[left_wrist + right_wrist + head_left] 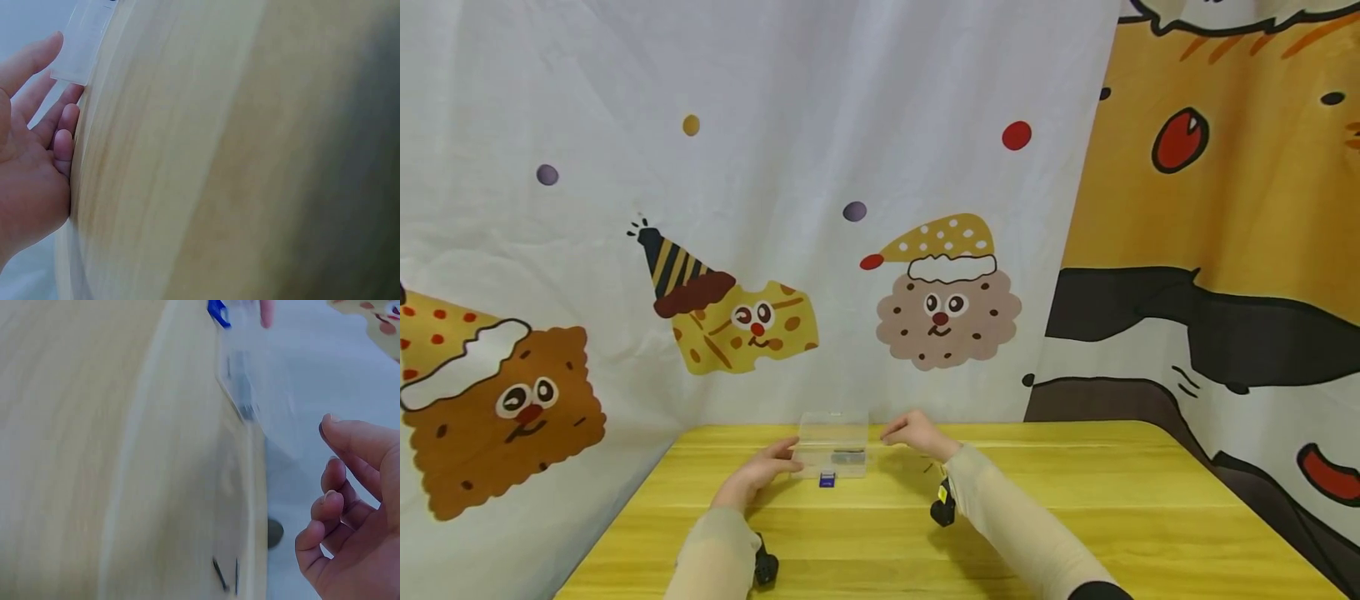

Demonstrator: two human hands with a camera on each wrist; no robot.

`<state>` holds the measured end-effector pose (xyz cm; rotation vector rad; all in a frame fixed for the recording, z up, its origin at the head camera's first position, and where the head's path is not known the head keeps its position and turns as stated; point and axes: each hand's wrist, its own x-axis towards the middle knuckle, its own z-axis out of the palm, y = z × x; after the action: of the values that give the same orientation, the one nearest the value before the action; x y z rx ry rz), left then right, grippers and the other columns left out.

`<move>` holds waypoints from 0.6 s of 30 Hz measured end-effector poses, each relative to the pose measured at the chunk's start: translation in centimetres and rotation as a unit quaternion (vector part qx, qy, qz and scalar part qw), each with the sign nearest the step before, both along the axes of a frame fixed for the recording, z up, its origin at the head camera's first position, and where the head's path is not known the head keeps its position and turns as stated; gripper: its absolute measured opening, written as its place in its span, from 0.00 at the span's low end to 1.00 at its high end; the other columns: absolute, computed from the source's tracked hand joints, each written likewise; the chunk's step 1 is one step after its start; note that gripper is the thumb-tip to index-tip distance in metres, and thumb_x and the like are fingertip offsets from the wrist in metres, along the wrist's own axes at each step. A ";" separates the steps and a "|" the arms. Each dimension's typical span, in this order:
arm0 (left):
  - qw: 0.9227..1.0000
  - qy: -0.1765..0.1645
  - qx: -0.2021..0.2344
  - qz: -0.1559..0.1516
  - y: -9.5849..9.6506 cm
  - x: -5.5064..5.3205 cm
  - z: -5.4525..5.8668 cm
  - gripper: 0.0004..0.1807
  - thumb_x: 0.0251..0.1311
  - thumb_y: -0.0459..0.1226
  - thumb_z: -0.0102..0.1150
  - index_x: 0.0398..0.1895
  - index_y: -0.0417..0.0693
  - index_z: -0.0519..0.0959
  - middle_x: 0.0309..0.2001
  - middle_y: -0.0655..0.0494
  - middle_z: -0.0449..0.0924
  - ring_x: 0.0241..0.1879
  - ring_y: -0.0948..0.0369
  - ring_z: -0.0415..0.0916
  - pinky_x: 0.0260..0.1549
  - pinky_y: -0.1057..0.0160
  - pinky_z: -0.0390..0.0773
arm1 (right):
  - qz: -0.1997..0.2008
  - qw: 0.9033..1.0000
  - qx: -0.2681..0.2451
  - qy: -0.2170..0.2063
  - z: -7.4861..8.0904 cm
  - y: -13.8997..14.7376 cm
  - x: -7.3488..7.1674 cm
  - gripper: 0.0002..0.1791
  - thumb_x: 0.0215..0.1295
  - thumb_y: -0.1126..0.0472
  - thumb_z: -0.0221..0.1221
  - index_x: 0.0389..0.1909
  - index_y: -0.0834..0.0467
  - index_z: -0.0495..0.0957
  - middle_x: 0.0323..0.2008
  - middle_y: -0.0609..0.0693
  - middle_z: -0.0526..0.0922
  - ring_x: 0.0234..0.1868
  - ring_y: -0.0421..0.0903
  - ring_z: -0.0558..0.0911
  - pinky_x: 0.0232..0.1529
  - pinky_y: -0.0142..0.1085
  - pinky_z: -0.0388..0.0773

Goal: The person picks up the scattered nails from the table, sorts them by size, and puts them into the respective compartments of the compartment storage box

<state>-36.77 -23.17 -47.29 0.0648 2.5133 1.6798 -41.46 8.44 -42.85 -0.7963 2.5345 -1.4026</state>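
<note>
A clear plastic box [811, 464] stands on the table with its see-through lid [832, 427] raised. A blue clasp-like piece [827, 480] shows at its front edge. Inside, toward the right, lies a dark piece [242, 390], blurred in the right wrist view. My left hand [760, 473] rests at the box's left end, its thumb and fingers loosely extended against it. Just right of the lid, my right hand [917, 434] is raised off the table. Its thumb and forefinger pinch a small dark piece [321, 430], mostly hidden by the fingertips.
Two thin dark pieces, like small nails or screws [220, 574], lie on the wooden table [1075, 500] right of the box. Behind the table's far edge hangs a white curtain [760, 167] printed with cartoon food figures.
</note>
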 end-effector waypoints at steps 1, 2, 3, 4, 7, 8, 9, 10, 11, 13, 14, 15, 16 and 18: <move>1.000 -0.001 0.001 0.000 0.0 0.0 0.0 0.38 0.59 0.34 0.63 0.72 0.38 0.60 0.65 0.29 0.62 0.65 0.36 0.58 0.62 0.36 0.56 | -0.003 1.000 -0.001 -0.001 0.1 0.5 0.0 0.11 0.65 0.65 0.60 0.43 0.68 0.84 0.49 0.62 0.82 0.53 0.58 0.79 0.54 0.53 0.74; 1.000 0.000 0.002 0.000 0.0 0.0 -0.1 0.38 0.59 0.34 0.63 0.72 0.38 0.60 0.65 0.30 0.62 0.65 0.36 0.58 0.62 0.36 0.55 | -0.008 1.000 -0.001 -0.003 0.1 1.0 -0.1 0.11 0.65 0.65 0.60 0.43 0.67 0.85 0.49 0.61 0.82 0.53 0.57 0.79 0.54 0.53 0.74; 1.000 0.001 0.001 -0.001 0.0 0.0 -0.1 0.38 0.59 0.34 0.63 0.72 0.38 0.60 0.65 0.30 0.62 0.65 0.36 0.58 0.62 0.36 0.55 | -0.014 1.000 -0.001 -0.005 0.1 1.5 -0.1 0.11 0.65 0.64 0.60 0.42 0.66 0.85 0.49 0.61 0.82 0.52 0.57 0.79 0.54 0.54 0.74; 1.000 0.000 0.002 -0.001 0.0 0.0 -0.1 0.38 0.59 0.34 0.63 0.72 0.38 0.60 0.65 0.30 0.62 0.65 0.36 0.58 0.62 0.36 0.55 | -0.020 1.000 0.000 -0.007 0.1 2.0 -0.2 0.10 0.65 0.64 0.61 0.42 0.65 0.85 0.48 0.60 0.82 0.51 0.56 0.79 0.54 0.54 0.73; 1.000 0.002 0.000 -0.005 0.0 0.1 0.0 0.38 0.59 0.35 0.64 0.72 0.38 0.60 0.65 0.30 0.62 0.65 0.36 0.58 0.62 0.36 0.55 | -0.038 0.999 0.000 -0.007 0.0 3.4 -0.5 0.11 0.65 0.63 0.61 0.42 0.65 0.85 0.47 0.58 0.83 0.50 0.55 0.80 0.53 0.54 0.74; 1.000 0.002 0.001 -0.007 0.0 0.1 0.0 0.38 0.59 0.35 0.64 0.72 0.38 0.60 0.65 0.30 0.62 0.64 0.36 0.58 0.62 0.36 0.55 | -0.046 0.999 -0.001 -0.005 -0.2 3.8 -0.6 0.11 0.64 0.63 0.62 0.42 0.65 0.85 0.47 0.59 0.83 0.51 0.56 0.80 0.53 0.54 0.74; 1.000 0.002 0.001 -0.008 0.0 0.1 0.0 0.39 0.59 0.35 0.64 0.72 0.38 0.60 0.64 0.30 0.62 0.64 0.35 0.58 0.62 0.35 0.55 | -0.055 0.998 0.000 -0.002 -0.3 4.1 -0.6 0.11 0.64 0.63 0.62 0.42 0.66 0.85 0.48 0.60 0.83 0.52 0.56 0.79 0.51 0.52 0.75; 1.000 0.002 0.002 -0.009 0.1 0.2 0.1 0.39 0.59 0.35 0.64 0.72 0.38 0.60 0.64 0.30 0.62 0.64 0.35 0.58 0.62 0.35 0.55 | -0.063 0.998 -0.001 -0.001 -0.3 4.5 -0.6 0.11 0.64 0.63 0.62 0.41 0.66 0.85 0.48 0.61 0.83 0.52 0.56 0.79 0.50 0.51 0.76; 1.000 0.003 0.002 -0.009 0.1 0.2 0.2 0.39 0.59 0.35 0.64 0.72 0.38 0.60 0.64 0.30 0.62 0.64 0.35 0.58 0.62 0.35 0.55 | -0.067 0.998 -0.003 -0.002 -0.4 4.9 -0.5 0.11 0.64 0.63 0.62 0.42 0.66 0.85 0.49 0.61 0.83 0.53 0.57 0.79 0.50 0.51 0.76; 1.000 0.002 0.001 -0.010 0.1 0.2 0.2 0.39 0.59 0.35 0.64 0.72 0.38 0.60 0.65 0.30 0.62 0.64 0.35 0.58 0.62 0.35 0.55 | -0.076 0.997 -0.006 -0.007 -0.5 5.6 -0.2 0.11 0.64 0.63 0.62 0.42 0.66 0.85 0.49 0.62 0.82 0.53 0.57 0.78 0.50 0.51 0.76; 1.000 0.002 0.000 -0.010 0.1 0.3 0.2 0.39 0.59 0.35 0.64 0.72 0.38 0.60 0.65 0.29 0.62 0.65 0.35 0.57 0.62 0.35 0.55 | -0.081 0.997 -0.008 -0.010 -0.6 5.9 -0.1 0.11 0.64 0.64 0.62 0.42 0.67 0.85 0.49 0.61 0.82 0.53 0.57 0.78 0.50 0.51 0.75; 1.000 0.001 -0.002 -0.010 0.1 0.3 0.3 0.39 0.60 0.35 0.64 0.73 0.38 0.59 0.65 0.29 0.61 0.65 0.35 0.57 0.62 0.35 0.55 | -0.084 0.996 -0.009 -0.015 -0.7 6.2 0.1 0.12 0.64 0.63 0.62 0.43 0.67 0.85 0.49 0.61 0.82 0.53 0.57 0.79 0.50 0.51 0.75; 1.000 0.000 -0.002 -0.009 0.0 0.4 0.3 0.39 0.60 0.35 0.63 0.73 0.38 0.59 0.66 0.29 0.61 0.65 0.35 0.57 0.62 0.35 0.55 | -0.086 0.996 -0.012 -0.020 -0.9 6.6 0.2 0.12 0.64 0.63 0.62 0.43 0.68 0.84 0.48 0.60 0.83 0.52 0.56 0.79 0.52 0.52 0.74; 1.000 -0.003 -0.004 -0.009 -0.1 0.3 0.2 0.39 0.60 0.35 0.63 0.73 0.39 0.59 0.66 0.29 0.60 0.66 0.35 0.56 0.62 0.35 0.54 | -0.089 0.996 -0.017 -0.023 -1.4 7.2 0.3 0.14 0.63 0.64 0.62 0.45 0.70 0.83 0.47 0.60 0.83 0.52 0.58 0.78 0.54 0.53 0.73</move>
<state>-36.50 -23.24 -47.11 0.0813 2.5076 1.6610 -41.13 15.60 -44.26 -0.5471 2.6085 -1.5019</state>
